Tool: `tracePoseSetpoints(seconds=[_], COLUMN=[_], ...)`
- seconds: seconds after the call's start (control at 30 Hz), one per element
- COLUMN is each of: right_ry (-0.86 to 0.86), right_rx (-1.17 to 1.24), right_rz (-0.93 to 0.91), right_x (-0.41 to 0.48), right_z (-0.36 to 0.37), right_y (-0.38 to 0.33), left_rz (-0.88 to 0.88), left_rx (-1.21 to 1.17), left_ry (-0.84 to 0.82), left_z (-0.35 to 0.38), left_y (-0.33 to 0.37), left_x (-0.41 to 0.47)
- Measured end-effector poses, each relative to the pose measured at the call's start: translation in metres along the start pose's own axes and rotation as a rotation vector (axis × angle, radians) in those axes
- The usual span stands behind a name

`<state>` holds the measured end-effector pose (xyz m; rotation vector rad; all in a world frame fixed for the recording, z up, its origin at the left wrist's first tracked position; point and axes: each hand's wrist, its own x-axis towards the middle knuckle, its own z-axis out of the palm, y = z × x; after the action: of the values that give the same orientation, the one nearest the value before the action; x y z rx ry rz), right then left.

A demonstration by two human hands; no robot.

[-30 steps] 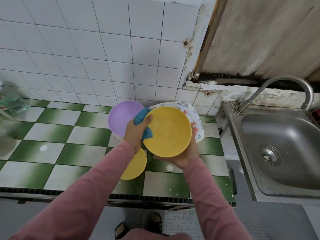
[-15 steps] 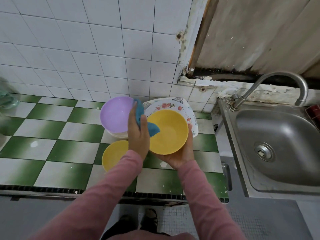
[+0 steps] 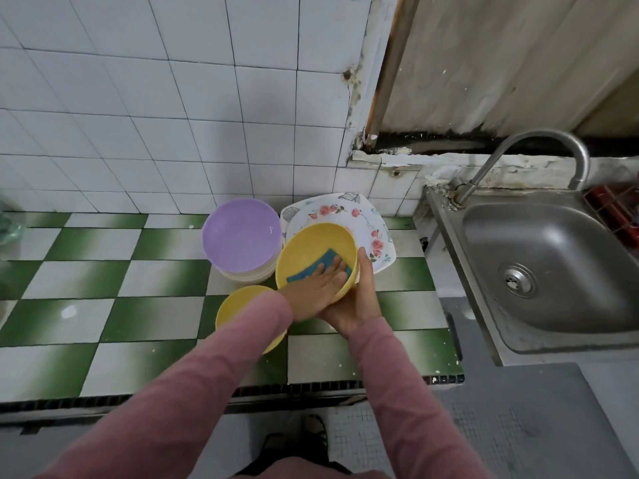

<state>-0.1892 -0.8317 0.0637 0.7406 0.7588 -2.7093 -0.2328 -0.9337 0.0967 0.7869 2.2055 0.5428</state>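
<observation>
The yellow bowl (image 3: 311, 247) is held tilted above the counter (image 3: 138, 305), a little way left of the sink (image 3: 553, 257), with its mouth turned up toward the camera. The right hand (image 3: 356, 302) cups it from beneath on the sink side, fingers wrapped under the base and thumb lying up along the rim. The left hand (image 3: 320, 288) reaches inside with fingers laid flat, pressing a blue sponge (image 3: 326, 262) against the inner wall. It pins the sponge rather than gripping it.

The bowl looks like thin moulded plastic, so it is probably light, fairly stiff, and a little springy at the rim. A drop would likely not break it. If wet, its smooth wall would be slick, so the safest hold is the present one — palm under the base, thumb over the rim, set against the push of the sponge. The sponge looks soft and should fold under the fingers, so flat pressure suits it better than a pinch.

Farther from the sink sit a purple bowl (image 3: 242, 233) on a pale stack and a second yellow bowl (image 3: 238, 305). A floral plate (image 3: 366, 223) lies nearer the sink.
</observation>
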Motion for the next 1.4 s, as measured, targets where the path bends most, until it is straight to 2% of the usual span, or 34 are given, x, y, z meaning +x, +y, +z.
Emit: tracePoseSetpoints(seconds=[0.13,0.33,0.47,0.63,0.7,0.83,1.0,1.1,1.23,1.4], right_ry=[0.026,0.1,0.161,0.269,0.299,0.292,0.273,0.33,0.383,0.509], right_rx=[-0.019,0.038,-0.002,0.041,0.054,0.094,0.164,0.184,0.223,0.17], right_rz=[-0.057,-0.188,-0.238,-0.33,-0.397,-0.528,-0.662,-0.712,-0.801,-0.861], right_x=[-0.009,-0.03,-0.052,-0.095,-0.113,-0.156,-0.214,-0.258,-0.328,-0.402], right_z=[0.002,-0.008,-0.026,-0.051,-0.061,-0.092,-0.146,-0.19,-0.249,-0.308], right_y=[0.0,-0.006,-0.015,-0.028,-0.033,-0.05,-0.083,-0.109,-0.143,-0.182], left_rz=[-0.109,0.221,0.278,0.272,0.177,0.098,0.136,0.152,0.148,0.224], left_rx=[-0.181,-0.167,-0.278,-0.65,-0.849,-1.166,-1.458,-1.537,-1.621,-1.532], left_ry=[-0.066,-0.194,-0.222,-0.162,-0.137,-0.222,-0.507,-0.634,-0.695,-0.813], left_z=[-0.022,-0.023,-0.019,-0.001,0.012,0.035,0.068,0.097,0.152,0.221], left_y=[0.016,0.011,0.021,0.056,0.074,0.134,0.214,0.264,0.341,0.43], left_x=[-0.017,-0.013,-0.002,0.008,0.018,0.027,0.034,0.048,0.067,0.084])
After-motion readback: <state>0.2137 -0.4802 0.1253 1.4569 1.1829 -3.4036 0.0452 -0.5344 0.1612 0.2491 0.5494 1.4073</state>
